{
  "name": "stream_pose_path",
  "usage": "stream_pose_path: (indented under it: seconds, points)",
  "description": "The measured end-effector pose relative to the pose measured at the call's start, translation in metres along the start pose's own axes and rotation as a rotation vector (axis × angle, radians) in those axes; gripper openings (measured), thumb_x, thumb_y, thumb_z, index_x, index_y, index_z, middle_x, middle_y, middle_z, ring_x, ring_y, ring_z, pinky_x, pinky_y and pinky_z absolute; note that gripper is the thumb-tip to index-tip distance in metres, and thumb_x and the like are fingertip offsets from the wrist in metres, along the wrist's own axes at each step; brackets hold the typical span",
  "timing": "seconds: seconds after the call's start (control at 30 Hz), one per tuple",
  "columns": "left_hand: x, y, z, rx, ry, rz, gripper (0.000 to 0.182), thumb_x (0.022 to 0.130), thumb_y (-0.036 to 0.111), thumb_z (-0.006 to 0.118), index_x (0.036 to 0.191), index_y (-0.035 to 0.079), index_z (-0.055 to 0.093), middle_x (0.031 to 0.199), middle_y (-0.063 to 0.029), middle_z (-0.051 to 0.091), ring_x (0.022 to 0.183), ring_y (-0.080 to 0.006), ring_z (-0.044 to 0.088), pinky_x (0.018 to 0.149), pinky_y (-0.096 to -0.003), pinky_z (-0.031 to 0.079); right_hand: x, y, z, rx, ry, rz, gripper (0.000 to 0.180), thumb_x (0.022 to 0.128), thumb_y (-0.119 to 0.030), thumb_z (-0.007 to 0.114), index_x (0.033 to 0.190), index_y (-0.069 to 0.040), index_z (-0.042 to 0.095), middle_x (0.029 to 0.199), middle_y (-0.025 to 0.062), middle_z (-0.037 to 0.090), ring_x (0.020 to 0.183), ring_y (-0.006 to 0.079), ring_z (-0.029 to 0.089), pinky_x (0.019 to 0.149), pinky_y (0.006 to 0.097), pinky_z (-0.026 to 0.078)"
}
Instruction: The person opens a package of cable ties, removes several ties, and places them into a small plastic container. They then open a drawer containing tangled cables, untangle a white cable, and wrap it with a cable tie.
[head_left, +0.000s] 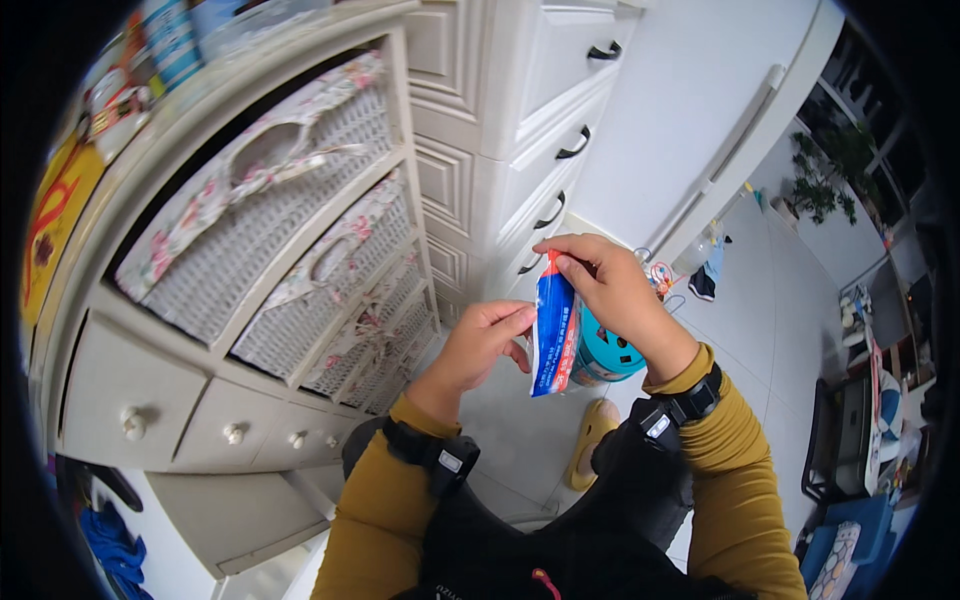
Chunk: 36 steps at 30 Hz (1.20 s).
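Note:
Both hands are on a flat, glossy plastic packet (553, 337), blue with an orange-red strip and printed writing. It hangs upright at a slight tilt in front of me. My right hand (615, 281) grips its top end between thumb and fingers. At the left edge, about halfway up, my left hand (484, 341) pinches it between thumb and forefinger. Behind the packet and lower down, a round turquoise container (611, 352) with dark marks stands partly hidden. What the packet holds cannot be seen.
On the left stands a cream cabinet (225, 360) with white wicker baskets (330, 154) lined in floral cloth. White drawers (555, 142) with black handles are ahead. A bead-maze toy (661, 277) rests beyond my right hand; a yellow clog (589, 450) is on my foot.

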<state>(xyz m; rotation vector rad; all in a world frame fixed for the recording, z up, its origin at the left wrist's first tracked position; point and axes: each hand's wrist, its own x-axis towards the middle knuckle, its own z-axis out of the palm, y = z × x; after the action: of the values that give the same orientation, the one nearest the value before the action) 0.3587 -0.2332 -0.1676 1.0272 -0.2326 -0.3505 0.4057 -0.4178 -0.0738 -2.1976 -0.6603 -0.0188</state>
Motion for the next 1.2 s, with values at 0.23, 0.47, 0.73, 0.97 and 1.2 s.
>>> stream_pose_path:
  seconds: [0.23,0.47,0.73,0.97,1.2]
  points:
    - [0.018,-0.007,0.007,0.208,-0.052,-0.016,0.030,0.091,0.015,0.061,0.117,-0.001,0.064,0.099,-0.0076,0.069,0.080,-0.0117,0.065,0.061,-0.0255,0.054,-0.019,0.045,0.004,0.134,0.201,0.220,0.024,0.096,-0.009,0.054,0.116,-0.008,0.067,0.093,0.0061,0.062,0.082,0.0130,0.057,0.075,0.0272,0.047]
    - [0.021,-0.020,-0.003,0.275,-0.004,-0.154,0.027,0.088,0.013,0.065,0.111,-0.002,0.067,0.089,-0.0068,0.070,0.069,-0.0093,0.063,0.060,-0.0227,0.053,-0.026,0.072,0.014,0.193,0.180,0.096,0.024,0.095,-0.008,0.054,0.115,-0.007,0.067,0.091,0.0066,0.062,0.084,0.0146,0.058,0.076,0.0268,0.047]
    - [0.031,-0.041,0.009,0.450,0.141,-0.017,0.018,0.088,0.009,0.064,0.102,-0.002,0.069,0.089,-0.0050,0.070,0.070,-0.0079,0.062,0.057,-0.0219,0.052,-0.030,0.080,0.021,0.215,0.239,0.077,0.023,0.095,-0.005,0.054,0.113,-0.006,0.067,0.089,0.0057,0.061,0.083,0.0135,0.059,0.075,0.0257,0.047]
    - [0.030,-0.042,0.010,0.652,0.337,0.090,0.012,0.087,0.008,0.065,0.091,-0.002,0.071,0.080,-0.0037,0.069,0.067,-0.0070,0.061,0.055,-0.0216,0.049,-0.033,0.073,0.038,0.197,0.330,0.147,0.020,0.089,-0.018,0.068,0.092,0.000,0.060,0.081,0.0055,0.059,0.075,0.0129,0.059,0.063,0.0265,0.048]
    - [0.034,-0.048,0.010,0.904,0.424,0.371,0.009,0.083,0.011,0.066,0.087,0.003,0.069,0.076,-0.0122,0.065,0.065,-0.0252,0.062,0.059,-0.0326,0.047,-0.032,0.079,0.047,0.262,-0.114,0.216,0.028,0.095,-0.021,0.057,0.079,0.002,0.057,0.064,0.0103,0.061,0.064,0.0185,0.067,0.058,0.0316,0.049]
